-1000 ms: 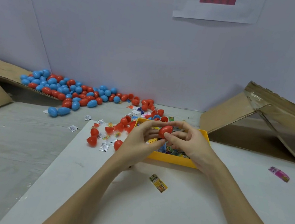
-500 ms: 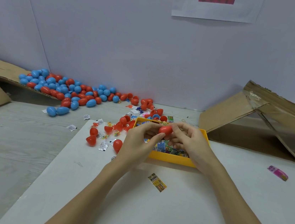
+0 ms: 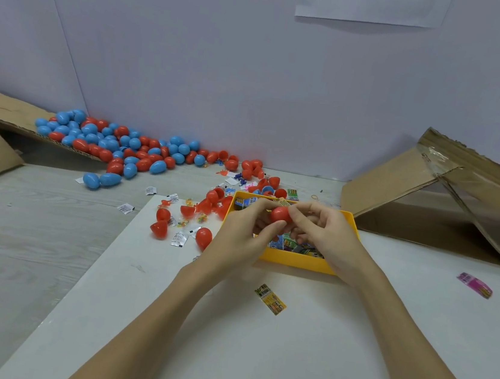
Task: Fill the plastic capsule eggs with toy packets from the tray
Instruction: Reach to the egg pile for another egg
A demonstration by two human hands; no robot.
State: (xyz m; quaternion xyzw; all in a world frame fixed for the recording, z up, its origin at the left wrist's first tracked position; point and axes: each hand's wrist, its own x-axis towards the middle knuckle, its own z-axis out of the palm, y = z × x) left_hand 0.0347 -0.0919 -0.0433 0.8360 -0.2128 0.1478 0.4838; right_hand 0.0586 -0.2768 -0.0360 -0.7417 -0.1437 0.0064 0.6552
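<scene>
Both hands meet above the yellow tray, which holds several colourful toy packets. My left hand and my right hand together pinch one red capsule egg, fingers curled round it from either side. Whether the egg is closed or holds a packet is hidden by the fingers. Loose red egg halves lie just left of the tray.
A big pile of blue and red eggs lies at the back left on cardboard. One yellow packet lies near me, a pink packet at the right. An open cardboard box stands back right. Small white sachets are scattered.
Both hands stay together on the red egg over the tray and have shifted slightly away from me; the fingers keep working on it.
</scene>
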